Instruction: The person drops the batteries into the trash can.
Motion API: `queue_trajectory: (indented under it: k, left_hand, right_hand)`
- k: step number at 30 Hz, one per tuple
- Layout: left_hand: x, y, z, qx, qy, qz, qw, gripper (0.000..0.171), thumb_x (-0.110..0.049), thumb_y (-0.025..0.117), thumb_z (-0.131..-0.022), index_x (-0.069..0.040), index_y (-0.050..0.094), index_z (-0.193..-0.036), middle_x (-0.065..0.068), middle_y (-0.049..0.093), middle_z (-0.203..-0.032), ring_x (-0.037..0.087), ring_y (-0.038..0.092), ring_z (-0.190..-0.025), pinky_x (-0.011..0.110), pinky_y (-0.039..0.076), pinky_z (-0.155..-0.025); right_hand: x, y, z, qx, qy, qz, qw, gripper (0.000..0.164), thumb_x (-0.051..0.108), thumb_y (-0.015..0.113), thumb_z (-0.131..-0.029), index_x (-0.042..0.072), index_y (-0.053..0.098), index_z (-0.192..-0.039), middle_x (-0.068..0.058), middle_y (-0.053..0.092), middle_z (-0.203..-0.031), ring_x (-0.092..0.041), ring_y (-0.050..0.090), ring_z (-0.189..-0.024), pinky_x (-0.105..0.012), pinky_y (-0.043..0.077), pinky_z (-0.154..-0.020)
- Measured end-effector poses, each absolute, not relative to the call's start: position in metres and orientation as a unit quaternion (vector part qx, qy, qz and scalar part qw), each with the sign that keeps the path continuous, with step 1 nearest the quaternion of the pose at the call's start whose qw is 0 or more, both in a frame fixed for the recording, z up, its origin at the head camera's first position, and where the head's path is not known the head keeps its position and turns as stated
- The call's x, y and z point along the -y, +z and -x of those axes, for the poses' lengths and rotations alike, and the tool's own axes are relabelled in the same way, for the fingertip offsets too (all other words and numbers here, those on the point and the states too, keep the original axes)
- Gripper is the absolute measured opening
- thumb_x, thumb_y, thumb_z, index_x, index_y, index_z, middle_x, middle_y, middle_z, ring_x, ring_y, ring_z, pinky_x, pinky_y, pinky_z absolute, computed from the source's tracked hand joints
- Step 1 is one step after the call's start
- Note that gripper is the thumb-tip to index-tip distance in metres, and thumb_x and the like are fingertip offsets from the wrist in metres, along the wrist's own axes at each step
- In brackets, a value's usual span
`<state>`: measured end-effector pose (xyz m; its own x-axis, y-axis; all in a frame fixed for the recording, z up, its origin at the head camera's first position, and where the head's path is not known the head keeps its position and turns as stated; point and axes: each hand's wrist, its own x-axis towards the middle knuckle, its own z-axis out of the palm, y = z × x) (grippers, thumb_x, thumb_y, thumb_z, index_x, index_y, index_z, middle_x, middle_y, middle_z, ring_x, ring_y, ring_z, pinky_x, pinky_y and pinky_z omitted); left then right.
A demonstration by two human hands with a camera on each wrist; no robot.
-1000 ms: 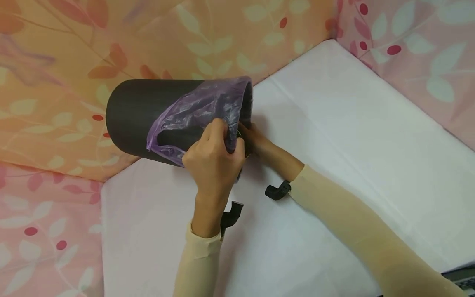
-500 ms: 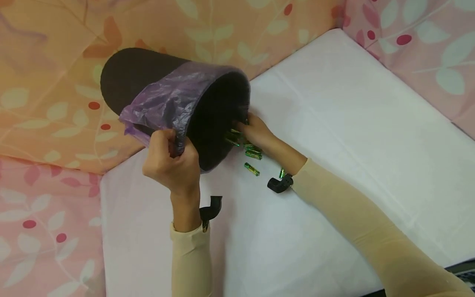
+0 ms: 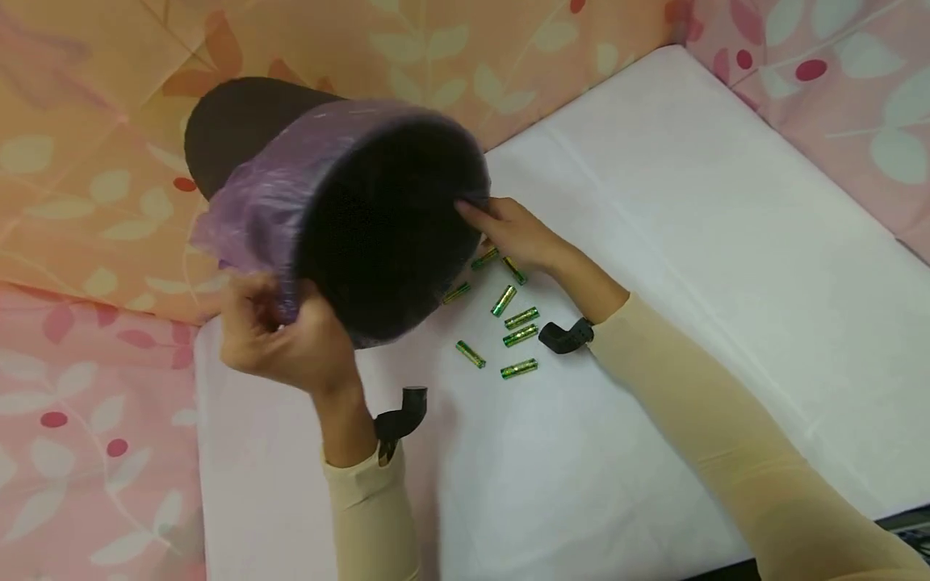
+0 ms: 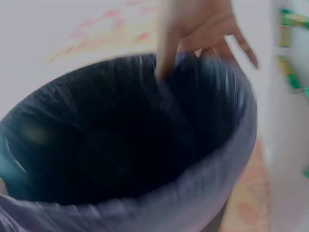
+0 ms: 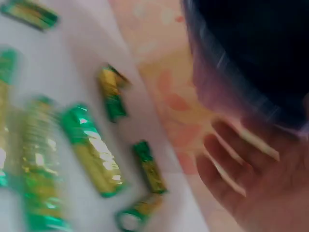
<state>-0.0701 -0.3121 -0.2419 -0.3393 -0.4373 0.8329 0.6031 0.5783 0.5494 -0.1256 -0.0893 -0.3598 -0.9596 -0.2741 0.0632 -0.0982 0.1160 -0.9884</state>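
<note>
A black trash can is tilted with its dark mouth toward me at the table's far edge. A purple plastic liner is folded over its rim. My left hand grips the lined rim on the left, fingers curled. On the right side, my right hand holds the rim, thumb inside; the right wrist view shows its fingers fairly straight outside. Several green-and-gold batteries lie scattered on the table below the mouth. The can's inside is too dark to make out.
A white-covered table spreads under the arms. Floral cloth hangs behind it and along both sides. Black camera mounts stick out from both wrists. A dark object shows at the lower right edge.
The trash can has turned from sideways until its mouth faces me. Batteries have come out and spread over the table. The left hand has moved left with the rim.
</note>
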Motion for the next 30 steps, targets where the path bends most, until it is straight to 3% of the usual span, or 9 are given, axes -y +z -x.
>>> queue_trajectory:
  k: [3, 7, 12, 14, 18, 23, 25, 27, 30]
  left_hand:
    - [0.341, -0.223, 0.069, 0.615, -0.576, -0.002, 0.538, 0.015, 0.019, 0.048, -0.061, 0.009, 0.039, -0.055, 0.003, 0.032, -0.058, 0.013, 0.028, -0.055, 0.02, 0.019, -0.05]
    - [0.388, -0.213, 0.073, 0.494, -0.705, -0.056, 0.506, 0.019, 0.025, 0.041, -0.054, 0.008, 0.032, -0.054, 0.008, 0.028, -0.058, 0.018, 0.032, -0.057, 0.026, 0.025, -0.046]
    - [0.428, -0.221, 0.072, 0.396, -0.793, -0.084, 0.456, 0.029, 0.03, 0.042, -0.056, 0.007, 0.024, -0.059, 0.012, 0.031, -0.059, 0.027, 0.04, -0.054, 0.034, 0.035, -0.041]
    - [0.432, -0.228, 0.072, 0.383, -0.816, -0.081, 0.426, 0.025, 0.028, 0.048, -0.06, 0.011, 0.029, -0.061, 0.017, 0.039, -0.062, 0.032, 0.047, -0.054, 0.037, 0.044, -0.044]
    - [0.423, -0.243, 0.078, 0.382, -0.863, -0.077, 0.321, 0.018, 0.02, 0.058, -0.068, 0.019, 0.052, -0.085, 0.026, 0.058, -0.087, 0.038, 0.06, -0.069, 0.044, 0.056, -0.064]
    - [0.405, -0.245, 0.097, 0.349, -0.915, -0.057, 0.194, 0.041, 0.009, 0.062, -0.078, 0.011, 0.055, -0.118, 0.024, 0.059, -0.115, 0.037, 0.06, -0.099, 0.045, 0.043, -0.099]
    - [0.399, -0.242, 0.109, 0.412, -0.889, -0.054, 0.193, 0.028, 0.0, 0.067, -0.081, 0.01, 0.06, -0.106, 0.019, 0.063, -0.103, 0.031, 0.062, -0.091, 0.038, 0.048, -0.094]
    - [0.397, -0.239, 0.119, 0.521, -0.825, -0.055, 0.212, 0.021, -0.011, 0.07, -0.082, 0.007, 0.06, -0.089, 0.013, 0.062, -0.085, 0.023, 0.061, -0.077, 0.029, 0.052, -0.077]
    - [0.405, -0.234, 0.128, 0.659, -0.714, -0.085, 0.221, 0.032, -0.029, 0.067, -0.087, -0.003, 0.055, -0.074, 0.004, 0.051, -0.067, 0.013, 0.051, -0.055, 0.021, 0.045, -0.049]
  right_hand:
    - [0.085, -0.352, 0.123, -0.721, -0.658, 0.187, 0.112, 0.054, 0.05, 0.04, -0.097, 0.012, 0.051, -0.133, -0.001, 0.057, -0.126, -0.015, 0.052, -0.115, -0.041, 0.041, -0.1]
    - [0.096, -0.354, 0.122, -0.833, -0.5, 0.217, 0.099, 0.062, 0.059, 0.04, -0.093, 0.021, 0.041, -0.143, 0.004, 0.043, -0.143, -0.012, 0.035, -0.132, -0.035, 0.03, -0.109]
    - [0.132, -0.371, 0.112, -0.918, -0.268, 0.28, 0.083, 0.066, 0.055, 0.05, -0.091, 0.018, 0.039, -0.145, -0.013, 0.035, -0.148, -0.028, 0.028, -0.138, -0.047, 0.029, -0.109]
    - [0.143, -0.377, 0.107, -0.921, -0.223, 0.311, 0.079, 0.066, 0.05, 0.055, -0.091, 0.017, 0.039, -0.145, -0.018, 0.032, -0.149, -0.033, 0.025, -0.139, -0.052, 0.029, -0.107]
    - [0.147, -0.386, 0.098, -0.92, -0.191, 0.336, 0.067, 0.064, 0.048, 0.056, -0.09, 0.016, 0.041, -0.144, -0.019, 0.032, -0.148, -0.035, 0.024, -0.139, -0.056, 0.029, -0.106]
    - [0.113, -0.378, 0.1, -0.931, -0.2, 0.291, 0.09, 0.064, 0.046, 0.055, -0.091, 0.01, 0.042, -0.142, -0.02, 0.035, -0.146, -0.035, 0.027, -0.137, -0.056, 0.028, -0.106]
    - [0.096, -0.374, 0.105, -0.938, -0.217, 0.251, 0.103, 0.063, 0.046, 0.053, -0.092, 0.009, 0.042, -0.142, -0.02, 0.036, -0.146, -0.034, 0.028, -0.137, -0.053, 0.029, -0.107]
    - [0.082, -0.373, 0.111, -0.938, -0.241, 0.219, 0.121, 0.062, 0.046, 0.052, -0.093, 0.01, 0.041, -0.143, -0.018, 0.036, -0.146, -0.032, 0.03, -0.137, -0.05, 0.03, -0.107]
    - [0.071, -0.377, 0.116, -0.927, -0.266, 0.205, 0.166, 0.06, 0.044, 0.051, -0.095, 0.01, 0.041, -0.143, -0.018, 0.032, -0.149, -0.031, 0.027, -0.138, -0.049, 0.028, -0.109]
